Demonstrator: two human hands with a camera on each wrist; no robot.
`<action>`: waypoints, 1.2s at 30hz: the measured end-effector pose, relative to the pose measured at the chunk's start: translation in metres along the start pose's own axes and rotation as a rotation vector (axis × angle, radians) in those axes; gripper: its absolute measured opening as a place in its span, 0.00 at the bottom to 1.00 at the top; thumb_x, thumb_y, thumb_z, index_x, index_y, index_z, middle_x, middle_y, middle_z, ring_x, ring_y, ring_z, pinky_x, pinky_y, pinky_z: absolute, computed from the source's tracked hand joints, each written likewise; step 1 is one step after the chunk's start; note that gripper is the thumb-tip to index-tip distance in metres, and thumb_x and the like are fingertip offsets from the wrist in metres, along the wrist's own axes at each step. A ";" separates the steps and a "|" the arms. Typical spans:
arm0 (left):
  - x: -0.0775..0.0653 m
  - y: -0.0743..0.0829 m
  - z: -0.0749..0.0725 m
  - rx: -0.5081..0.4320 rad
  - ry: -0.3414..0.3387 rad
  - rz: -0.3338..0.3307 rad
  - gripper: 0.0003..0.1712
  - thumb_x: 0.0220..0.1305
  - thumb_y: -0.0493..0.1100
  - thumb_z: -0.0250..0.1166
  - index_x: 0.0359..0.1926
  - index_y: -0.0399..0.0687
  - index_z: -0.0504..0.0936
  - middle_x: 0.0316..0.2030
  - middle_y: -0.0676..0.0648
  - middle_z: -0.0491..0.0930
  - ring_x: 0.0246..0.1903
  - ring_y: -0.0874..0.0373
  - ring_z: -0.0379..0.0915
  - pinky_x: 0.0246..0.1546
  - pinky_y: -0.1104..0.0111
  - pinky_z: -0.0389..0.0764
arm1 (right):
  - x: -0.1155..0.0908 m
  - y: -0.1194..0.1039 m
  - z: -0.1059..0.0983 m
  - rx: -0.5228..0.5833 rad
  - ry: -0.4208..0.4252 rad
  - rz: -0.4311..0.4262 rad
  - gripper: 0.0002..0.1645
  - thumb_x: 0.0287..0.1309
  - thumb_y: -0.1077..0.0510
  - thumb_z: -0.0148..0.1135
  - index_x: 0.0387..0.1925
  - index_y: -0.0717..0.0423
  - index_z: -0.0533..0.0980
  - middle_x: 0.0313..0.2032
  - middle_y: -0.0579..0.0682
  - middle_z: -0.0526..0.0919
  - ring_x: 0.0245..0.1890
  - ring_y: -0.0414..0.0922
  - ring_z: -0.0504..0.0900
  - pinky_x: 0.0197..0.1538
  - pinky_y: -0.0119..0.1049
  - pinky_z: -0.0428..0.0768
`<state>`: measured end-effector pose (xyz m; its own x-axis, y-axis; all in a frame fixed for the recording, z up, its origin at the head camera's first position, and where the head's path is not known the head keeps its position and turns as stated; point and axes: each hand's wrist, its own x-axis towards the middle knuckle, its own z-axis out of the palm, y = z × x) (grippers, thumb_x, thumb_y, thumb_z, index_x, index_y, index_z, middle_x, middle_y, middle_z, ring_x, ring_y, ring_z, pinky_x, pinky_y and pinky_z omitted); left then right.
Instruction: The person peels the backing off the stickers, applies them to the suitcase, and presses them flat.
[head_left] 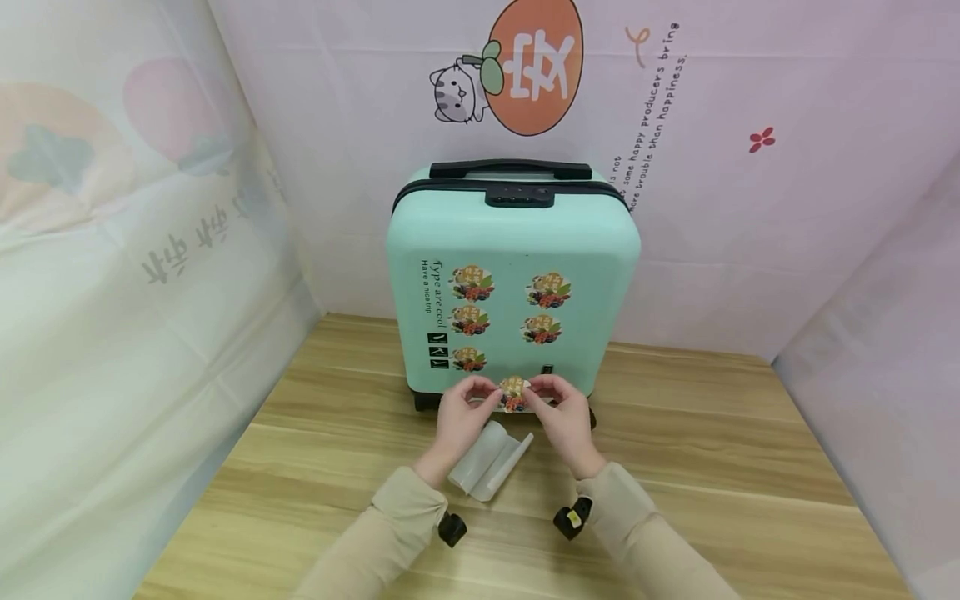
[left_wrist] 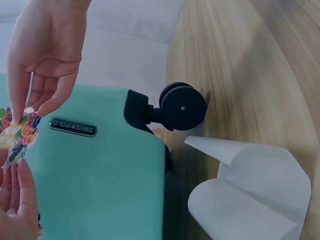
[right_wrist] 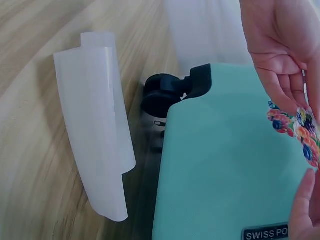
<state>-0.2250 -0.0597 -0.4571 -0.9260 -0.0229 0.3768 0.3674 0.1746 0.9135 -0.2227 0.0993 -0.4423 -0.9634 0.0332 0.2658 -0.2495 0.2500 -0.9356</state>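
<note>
Between my two hands is a round, colourful sticker (head_left: 513, 394) with fruit and gold lettering. My left hand (head_left: 461, 421) pinches its left edge between thumb and fingers. On the opposite edge, my right hand (head_left: 562, 417) pinches it the same way. Both hands are in front of the lower part of a mint-green suitcase (head_left: 510, 233), which stands upright. Several matching stickers (head_left: 468, 320) are on its front in two columns, three at left and two at right. In the left wrist view the held sticker (left_wrist: 20, 135) is partly cut off by the frame's edge.
A curled sheet of white backing paper (head_left: 487, 462) lies on the wooden table (head_left: 720, 450) below my hands. The suitcase's black wheel (left_wrist: 182, 106) shows at its lower corner. Printed cloth (head_left: 705, 192) hangs behind and at both sides.
</note>
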 end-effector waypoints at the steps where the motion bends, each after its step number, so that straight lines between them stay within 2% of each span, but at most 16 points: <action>1: 0.001 -0.003 0.002 0.001 0.025 0.010 0.06 0.60 0.37 0.66 0.34 0.36 0.81 0.34 0.39 0.82 0.35 0.54 0.79 0.36 0.70 0.81 | 0.002 0.001 0.002 -0.007 0.024 -0.013 0.10 0.57 0.59 0.66 0.39 0.60 0.80 0.36 0.55 0.83 0.34 0.37 0.80 0.34 0.28 0.78; 6: 0.009 -0.010 0.011 0.034 0.124 0.087 0.06 0.58 0.40 0.68 0.31 0.41 0.81 0.31 0.43 0.82 0.33 0.53 0.80 0.33 0.72 0.81 | 0.009 0.007 0.010 -0.015 0.121 -0.093 0.10 0.54 0.60 0.68 0.37 0.61 0.81 0.35 0.57 0.84 0.32 0.38 0.80 0.35 0.28 0.79; 11: 0.015 -0.013 0.019 0.077 0.171 0.162 0.06 0.59 0.40 0.67 0.31 0.42 0.82 0.31 0.44 0.81 0.31 0.54 0.80 0.32 0.72 0.81 | 0.014 0.009 0.013 -0.013 0.205 -0.154 0.09 0.53 0.60 0.69 0.35 0.62 0.82 0.34 0.57 0.84 0.32 0.39 0.79 0.37 0.32 0.80; 16: 0.019 -0.013 0.025 0.090 0.181 0.176 0.05 0.59 0.40 0.67 0.30 0.43 0.82 0.31 0.45 0.81 0.31 0.55 0.79 0.32 0.72 0.82 | 0.018 0.011 0.014 -0.038 0.271 -0.208 0.07 0.53 0.61 0.69 0.32 0.61 0.82 0.31 0.56 0.84 0.30 0.39 0.80 0.35 0.30 0.79; 24: 0.025 -0.014 0.035 0.087 0.246 0.191 0.07 0.60 0.41 0.66 0.30 0.41 0.82 0.30 0.44 0.80 0.29 0.54 0.79 0.31 0.72 0.82 | 0.026 0.016 0.015 -0.082 0.307 -0.318 0.04 0.53 0.63 0.68 0.30 0.61 0.82 0.30 0.55 0.83 0.28 0.39 0.79 0.32 0.25 0.77; 36: 0.026 -0.017 0.042 0.090 0.320 0.216 0.07 0.60 0.40 0.66 0.29 0.40 0.83 0.29 0.44 0.80 0.28 0.54 0.79 0.31 0.71 0.82 | 0.031 0.023 0.019 -0.151 0.363 -0.408 0.03 0.51 0.65 0.69 0.29 0.62 0.82 0.29 0.56 0.83 0.28 0.48 0.81 0.32 0.35 0.81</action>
<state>-0.2588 -0.0217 -0.4689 -0.7490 -0.2794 0.6007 0.5289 0.2940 0.7961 -0.2603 0.0882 -0.4598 -0.6897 0.2287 0.6871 -0.5523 0.4475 -0.7033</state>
